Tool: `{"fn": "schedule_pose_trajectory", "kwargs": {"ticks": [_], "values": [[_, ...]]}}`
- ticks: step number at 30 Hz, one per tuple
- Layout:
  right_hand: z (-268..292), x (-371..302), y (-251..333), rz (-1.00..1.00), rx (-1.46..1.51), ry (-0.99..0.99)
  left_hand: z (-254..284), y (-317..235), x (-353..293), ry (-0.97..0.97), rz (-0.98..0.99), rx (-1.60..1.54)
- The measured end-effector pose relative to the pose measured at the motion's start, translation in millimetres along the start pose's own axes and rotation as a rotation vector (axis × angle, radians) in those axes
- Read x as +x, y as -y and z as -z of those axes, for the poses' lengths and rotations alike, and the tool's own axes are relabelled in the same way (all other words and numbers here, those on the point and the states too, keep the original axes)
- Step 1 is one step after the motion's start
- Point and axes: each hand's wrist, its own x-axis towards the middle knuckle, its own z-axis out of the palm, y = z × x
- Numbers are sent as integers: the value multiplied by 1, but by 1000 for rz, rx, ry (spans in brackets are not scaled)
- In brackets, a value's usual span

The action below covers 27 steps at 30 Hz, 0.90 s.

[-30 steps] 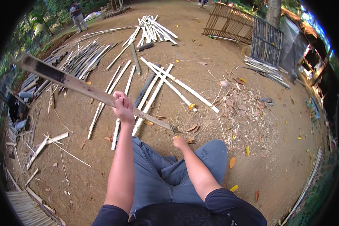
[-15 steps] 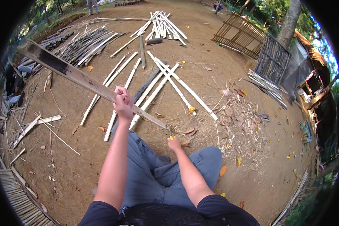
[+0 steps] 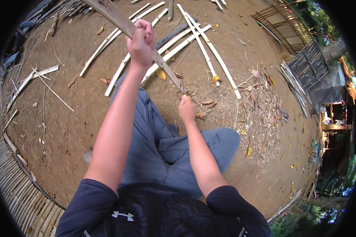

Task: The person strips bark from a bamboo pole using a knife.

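My left hand [image 3: 141, 45] is closed around a long split bamboo piece [image 3: 114, 15], which slants from the upper left down toward my right hand. My right hand [image 3: 186, 110] makes a fist on a small knife [image 3: 185, 96]; a bit of yellow handle shows above the fingers. Its thin blade points up beside the lower end of the bamboo and looks to touch it, though contact is hard to make out. Beyond the hands, several pale bamboo strips [image 3: 209, 47] lie on the ground, some crossing each other.
Wood shavings and dry leaves [image 3: 261, 106] litter the dirt on the right. A bamboo slat platform [image 3: 23, 185] lies at lower left. Loose strips [image 3: 19, 91] lie at left; woven bamboo panels [image 3: 284, 25] lean at upper right. A person's leg [image 3: 10, 57] shows at the left edge.
The view has tilted downward, so the ground and both hands appear higher. The bamboo's lower end and the knife are closer together in the picture. Both grips stay the same.
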Motion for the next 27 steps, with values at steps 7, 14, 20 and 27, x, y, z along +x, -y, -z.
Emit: {"fn": "schedule_pose_trajectory", "kwargs": {"ticks": [7,14,20,27], "values": [[-4,16,-6,-95,-73,20,6,4,4,2,6,-12],[12,4,18,-134,-61,-17,9,5,3,-20,-2,9],[2,16,-4,-175,-172,65,7,4,1,-27,11,24],[-11,28,-39,-189,-216,185,3,6,-2,-11,14,6]]}}
